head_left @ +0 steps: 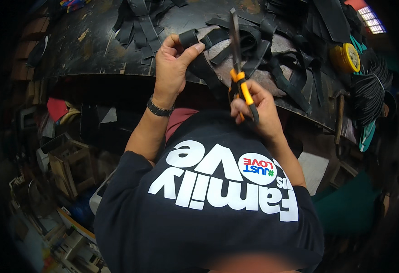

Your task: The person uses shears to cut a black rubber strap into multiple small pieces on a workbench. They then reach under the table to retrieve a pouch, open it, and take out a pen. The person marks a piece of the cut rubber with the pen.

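Observation:
My left hand (174,63) is closed, pinching a black strap (189,38) between thumb and fingers over the near edge of the table. A black length (207,73) hangs below that grip; whether it belongs to the same strap I cannot tell. In my right hand (262,105) is a pair of scissors (242,82) with yellow-orange and black handles. The long blades point away from me and stand apart from the strap. Many loose black strips (295,77) lie in a tangle beyond and to the right of the scissors.
Another bunch of black strips (142,29) rests on the dark, worn tabletop (90,45). At the right are a yellow spool (346,58) and a bundle of thin black cords (371,82). A wooden stool (70,166) stands below the table at the left.

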Action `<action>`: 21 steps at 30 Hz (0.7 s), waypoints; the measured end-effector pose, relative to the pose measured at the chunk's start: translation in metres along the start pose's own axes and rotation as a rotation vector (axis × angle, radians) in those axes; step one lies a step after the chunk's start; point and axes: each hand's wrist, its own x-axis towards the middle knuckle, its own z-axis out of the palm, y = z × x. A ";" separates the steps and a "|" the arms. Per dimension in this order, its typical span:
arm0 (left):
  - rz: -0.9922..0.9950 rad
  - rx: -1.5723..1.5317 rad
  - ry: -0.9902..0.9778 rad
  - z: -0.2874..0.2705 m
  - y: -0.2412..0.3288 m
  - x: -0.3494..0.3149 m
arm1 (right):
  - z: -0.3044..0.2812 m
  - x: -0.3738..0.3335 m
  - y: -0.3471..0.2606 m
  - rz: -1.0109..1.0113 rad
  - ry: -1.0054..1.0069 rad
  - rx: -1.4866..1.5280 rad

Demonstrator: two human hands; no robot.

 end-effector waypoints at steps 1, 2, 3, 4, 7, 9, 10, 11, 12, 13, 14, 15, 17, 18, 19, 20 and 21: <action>0.041 -0.007 0.012 -0.002 0.002 0.002 | 0.001 -0.002 0.001 0.029 -0.057 -0.003; 0.080 -0.015 0.022 -0.003 0.005 0.005 | 0.001 -0.004 0.002 0.058 -0.112 -0.005; 0.107 -0.012 0.047 -0.005 0.007 0.006 | 0.001 -0.003 0.003 0.115 -0.134 -0.051; 0.142 -0.011 0.066 -0.006 0.009 0.008 | 0.001 -0.003 0.004 0.130 -0.170 -0.055; 0.208 -0.023 0.097 -0.010 0.012 0.011 | 0.001 -0.001 0.005 0.191 -0.234 -0.101; 0.214 -0.006 0.100 -0.011 0.014 0.010 | 0.001 0.001 0.005 0.216 -0.268 -0.111; 0.219 0.005 0.102 -0.011 0.014 0.009 | 0.002 0.001 0.005 0.231 -0.280 -0.118; 0.231 0.007 0.094 -0.011 0.014 0.009 | 0.003 0.002 0.004 0.232 -0.275 -0.144; 0.243 0.012 0.089 -0.011 0.014 0.008 | 0.004 0.002 0.004 0.233 -0.270 -0.167; 0.253 0.016 0.084 -0.011 0.013 0.006 | 0.005 0.002 0.004 0.233 -0.262 -0.190; 0.255 0.036 0.076 -0.011 0.013 0.005 | 0.006 0.002 0.005 0.221 -0.262 -0.179; 0.258 0.055 0.068 -0.011 0.012 0.004 | 0.007 0.002 0.005 0.207 -0.260 -0.168; 0.257 0.104 0.058 -0.011 0.010 0.002 | 0.009 0.003 0.005 0.217 -0.226 -0.155; 0.253 0.133 0.055 -0.011 0.009 0.001 | 0.009 0.003 0.004 0.243 -0.192 -0.153; 0.250 0.160 0.049 -0.012 0.009 0.001 | 0.009 0.002 0.004 0.267 -0.158 -0.150; 0.243 0.224 0.039 -0.015 0.011 0.003 | 0.010 0.001 0.003 0.255 -0.146 -0.134; 0.240 0.285 0.027 -0.018 0.015 0.007 | 0.011 0.000 0.003 0.241 -0.134 -0.119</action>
